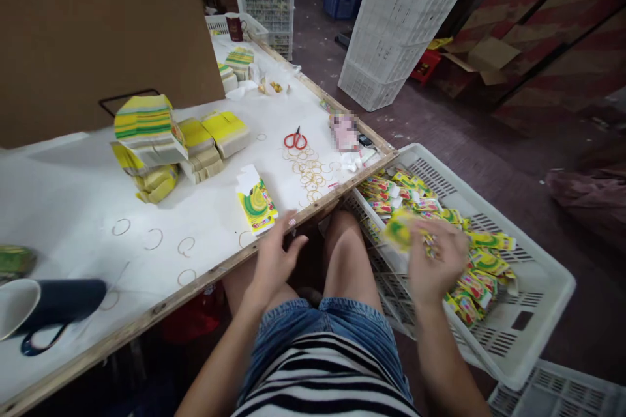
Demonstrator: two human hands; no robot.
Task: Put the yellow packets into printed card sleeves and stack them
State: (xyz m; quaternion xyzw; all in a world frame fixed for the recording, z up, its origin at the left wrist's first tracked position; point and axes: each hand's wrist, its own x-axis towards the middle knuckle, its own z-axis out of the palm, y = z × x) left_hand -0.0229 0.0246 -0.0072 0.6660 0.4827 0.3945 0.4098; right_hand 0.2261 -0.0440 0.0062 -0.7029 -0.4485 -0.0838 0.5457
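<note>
The near half of the table is mostly bare white sheet, crossed only by a few loose rubber bands lying flat, so a hand could slide over it freely. A dark mug lies on its side at the near left corner. A folded carton sits just beside the left hand at the table edge. Further back, stacks of flat cartons block the middle, with red scissors well to their right. The white crate under the right hand is heaped with packets along its middle; its near corner is open mesh.
</note>
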